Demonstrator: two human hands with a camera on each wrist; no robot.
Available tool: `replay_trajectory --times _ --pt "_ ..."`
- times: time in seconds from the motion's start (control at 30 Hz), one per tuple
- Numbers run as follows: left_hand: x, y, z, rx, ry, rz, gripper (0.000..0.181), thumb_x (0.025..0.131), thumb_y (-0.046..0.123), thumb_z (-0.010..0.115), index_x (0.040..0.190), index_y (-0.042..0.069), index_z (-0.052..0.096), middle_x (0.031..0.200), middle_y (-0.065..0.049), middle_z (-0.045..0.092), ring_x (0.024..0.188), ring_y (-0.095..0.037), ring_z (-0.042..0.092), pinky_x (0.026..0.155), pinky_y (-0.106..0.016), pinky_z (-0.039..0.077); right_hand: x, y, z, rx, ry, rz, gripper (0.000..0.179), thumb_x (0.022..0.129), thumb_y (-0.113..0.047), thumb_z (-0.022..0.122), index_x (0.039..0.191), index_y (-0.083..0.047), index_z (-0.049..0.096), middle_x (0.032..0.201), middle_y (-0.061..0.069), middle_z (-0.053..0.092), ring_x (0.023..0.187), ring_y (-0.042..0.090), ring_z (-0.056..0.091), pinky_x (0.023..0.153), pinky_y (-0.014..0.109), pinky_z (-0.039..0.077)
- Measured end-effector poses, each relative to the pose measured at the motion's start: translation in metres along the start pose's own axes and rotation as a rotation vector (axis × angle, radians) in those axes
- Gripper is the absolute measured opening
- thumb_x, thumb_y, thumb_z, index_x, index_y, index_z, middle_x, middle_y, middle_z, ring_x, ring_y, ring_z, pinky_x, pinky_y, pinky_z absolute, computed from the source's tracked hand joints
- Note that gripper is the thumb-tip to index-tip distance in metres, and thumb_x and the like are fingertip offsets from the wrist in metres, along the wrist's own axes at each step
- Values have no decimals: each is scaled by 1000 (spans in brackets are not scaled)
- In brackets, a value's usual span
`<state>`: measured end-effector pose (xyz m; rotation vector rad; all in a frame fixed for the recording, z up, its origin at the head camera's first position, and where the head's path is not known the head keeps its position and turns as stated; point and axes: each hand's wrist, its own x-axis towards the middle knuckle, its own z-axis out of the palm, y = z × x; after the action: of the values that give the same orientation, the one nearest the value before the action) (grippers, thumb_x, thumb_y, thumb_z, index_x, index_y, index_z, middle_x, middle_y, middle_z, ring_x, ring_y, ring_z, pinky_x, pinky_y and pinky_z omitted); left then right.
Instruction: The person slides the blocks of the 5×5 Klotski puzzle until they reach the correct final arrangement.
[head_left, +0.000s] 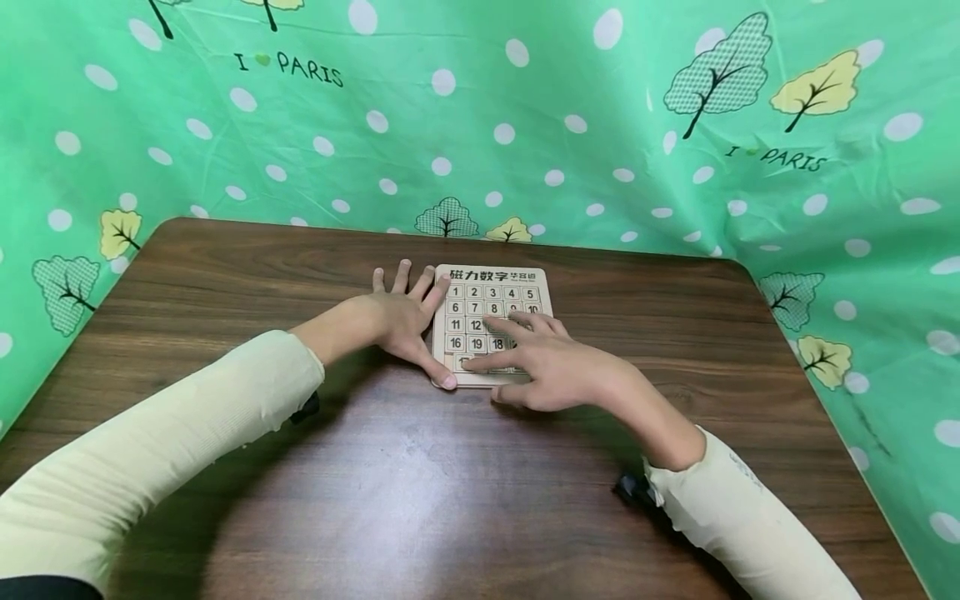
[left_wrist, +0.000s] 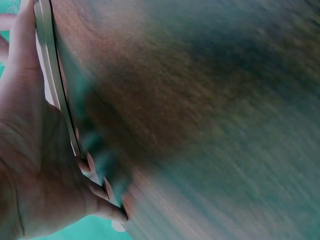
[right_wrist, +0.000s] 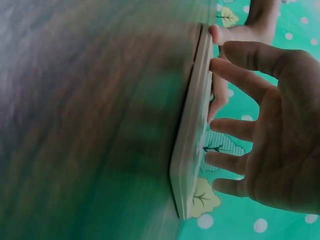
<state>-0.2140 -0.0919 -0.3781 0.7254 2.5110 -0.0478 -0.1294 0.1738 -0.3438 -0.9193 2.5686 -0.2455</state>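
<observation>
A pale number sliding puzzle [head_left: 493, 275] lies flat on the table, its square tiles in rows under a printed heading. My left hand [head_left: 405, 321] is spread along its left side, thumb on the lower left corner and index finger at the upper left edge. Over the lower right part is my right hand [head_left: 558, 367], its index fingertip on a bottom-row tile at the left. The other right fingers stay extended above the tiles and hide several of them. In the right wrist view the puzzle's side edge [right_wrist: 192, 130] shows beside the right hand [right_wrist: 285, 135].
The dark wood table [head_left: 405, 500] carries the puzzle near its far edge. A green polka-dot cloth [head_left: 480, 108] with printed trees hangs behind and along the sides. Dark devices sit under both cuffs, the right one [head_left: 636, 490] more visible.
</observation>
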Motion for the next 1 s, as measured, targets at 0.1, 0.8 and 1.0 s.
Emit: replay_trajectory --times 0.1,0.8,1.0 --pt "0 0 0 0 -4 0 172 66 109 69 179 16 -21 187 -22 -22 169 -57 -25 132 -85 -7 4 -2 2 3 -9 -14 52 110 -47 66 161 -49 60 192 9 17 176 51 14 136 82 9" --pt "0 2 -1 -7 -6 -11 173 66 108 70 179 17 -23 188 -21 -21 170 -56 -26 133 -84 -7 -10 8 3 19 57 -14 47 108 -39 68 155 -35 71 189 13 27 173 53 20 135 83 13" --pt "-1 2 -2 -10 -3 -7 173 66 109 70 179 18 -24 188 -20 -23 170 -55 -26 133 -84 -7 -11 18 -1 -9 104 46 49 107 -40 70 155 -31 71 188 15 29 172 54 23 135 83 14"
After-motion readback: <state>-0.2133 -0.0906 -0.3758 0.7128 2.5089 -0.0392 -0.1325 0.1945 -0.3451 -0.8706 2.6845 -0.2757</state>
